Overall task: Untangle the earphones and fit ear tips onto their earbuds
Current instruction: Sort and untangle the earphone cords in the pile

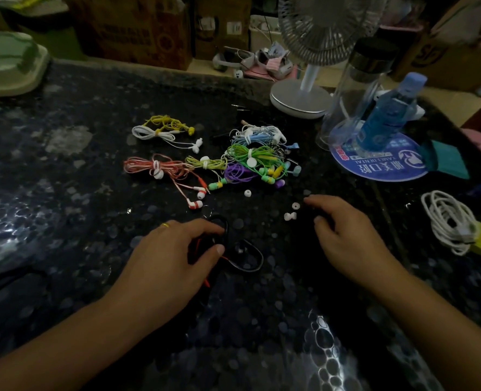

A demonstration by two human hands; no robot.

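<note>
Black earphones (235, 249) with a red cord are pinched between the thumb and curled fingers of the left hand (174, 255) on the dark table (64, 210). The right hand (346, 235) is held beside them, fingers loosely bent and empty, near white tips (290, 215). Coloured earphone bundles (250, 162) are heaped beyond, before a fan (301, 100).

A white desk fan (301, 101), a clear bottle (354, 80), a blue bottle (388, 114) and a coiled white cable (450, 221) stand on the dark speckled tabletop (64, 179).

dim, soft blur, edges warped
</note>
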